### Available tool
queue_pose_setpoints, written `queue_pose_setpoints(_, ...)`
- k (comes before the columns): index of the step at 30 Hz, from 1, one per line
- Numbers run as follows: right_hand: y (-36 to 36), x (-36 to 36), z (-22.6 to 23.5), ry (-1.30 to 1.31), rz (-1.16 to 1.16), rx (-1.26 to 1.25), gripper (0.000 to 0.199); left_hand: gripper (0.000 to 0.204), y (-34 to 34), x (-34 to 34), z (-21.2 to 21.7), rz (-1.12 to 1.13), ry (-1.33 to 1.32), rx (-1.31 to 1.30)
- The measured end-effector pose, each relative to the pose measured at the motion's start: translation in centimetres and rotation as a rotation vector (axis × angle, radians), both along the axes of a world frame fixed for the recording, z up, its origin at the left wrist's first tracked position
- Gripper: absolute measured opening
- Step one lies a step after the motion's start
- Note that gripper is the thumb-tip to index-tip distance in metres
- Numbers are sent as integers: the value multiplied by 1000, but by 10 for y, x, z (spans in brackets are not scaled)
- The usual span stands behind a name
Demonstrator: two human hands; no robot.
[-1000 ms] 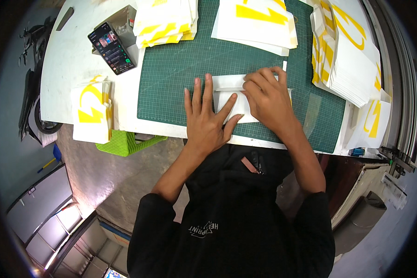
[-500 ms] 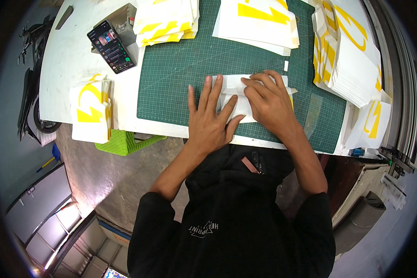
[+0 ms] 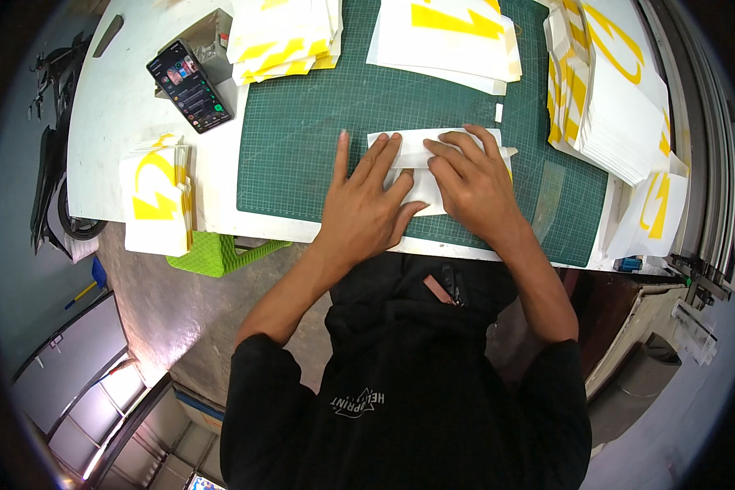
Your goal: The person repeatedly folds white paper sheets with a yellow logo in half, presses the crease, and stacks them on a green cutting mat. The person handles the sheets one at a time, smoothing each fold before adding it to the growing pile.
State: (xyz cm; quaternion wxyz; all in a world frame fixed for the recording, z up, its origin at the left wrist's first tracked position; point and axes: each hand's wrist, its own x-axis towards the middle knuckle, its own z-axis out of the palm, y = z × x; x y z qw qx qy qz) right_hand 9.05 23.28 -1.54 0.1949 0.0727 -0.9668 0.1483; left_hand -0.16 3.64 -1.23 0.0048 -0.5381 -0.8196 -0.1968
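A white folded paper piece (image 3: 420, 189) lies on the green cutting mat (image 3: 302, 122) near the table's front edge. A strip along its far side is turned over, and a bit of yellow shows at its right end. My left hand (image 3: 366, 200) rests on the paper's left part, fingers stretched and spread, the thumb pointing right. On the right part, my right hand (image 3: 478, 184) has its fingers bent and pressed together at the turned-over strip. Its thumb tip is hidden under the hand.
Stacks of white-and-yellow paper pieces stand at the far left (image 3: 286, 41), far middle (image 3: 441, 41), right (image 3: 608, 98) and near left (image 3: 155, 196). A phone (image 3: 189, 87) leans on a grey box (image 3: 208, 49). A green stool (image 3: 212, 253) sits below the table edge.
My left hand has shifted slightly left and toward me, its fingers now lying on the strip's left end. The strip lies flatter. My right hand stays nearly in place.
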Motion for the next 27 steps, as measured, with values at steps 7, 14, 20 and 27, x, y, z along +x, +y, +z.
queue_pose_setpoints(7, 2, -2, 2, -36, -3, 20, 18, 36, 1, -1, 3, -10, -20, -26)
queue_pose_setpoints(14, 5, -3, 10, -122, -34, 52, 16, 37, 3, -3, 10, -9, -32, -42)
queue_pose_setpoints(20, 24, 3, 10, -92, -99, 69, 20, 43, 1, -7, 8, -24, -37, -19)
queue_pose_setpoints(27, 20, -21, 11, -85, 8, 34, 12, 47, 0, -9, 8, -34, -27, -28)
